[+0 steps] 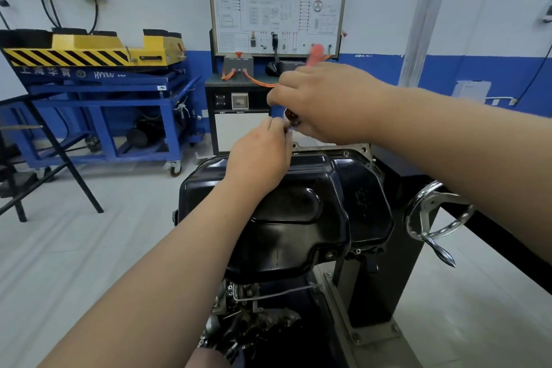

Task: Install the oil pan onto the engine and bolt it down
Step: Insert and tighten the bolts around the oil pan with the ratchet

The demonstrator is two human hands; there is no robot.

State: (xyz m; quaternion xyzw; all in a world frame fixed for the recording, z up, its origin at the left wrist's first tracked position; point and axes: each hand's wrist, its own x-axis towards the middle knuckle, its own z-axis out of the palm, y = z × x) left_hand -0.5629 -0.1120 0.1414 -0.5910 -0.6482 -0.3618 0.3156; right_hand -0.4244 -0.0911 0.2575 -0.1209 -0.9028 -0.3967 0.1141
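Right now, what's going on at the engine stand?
A person is working over the engine, and the black oil pan already sits on it. The right hand grips a red-handled tool above the pan's far edge. The tool is blurred. The left hand pinches a small part at the tool's lower end. It is too small to tell whether it is a bolt. How many bolts are already in cannot be told.

White walls with a blue lower band met a pale tiled floor. A blue steel trolley bearing a yellow hazard-striped platform stood beside a framed wiring-diagram board.
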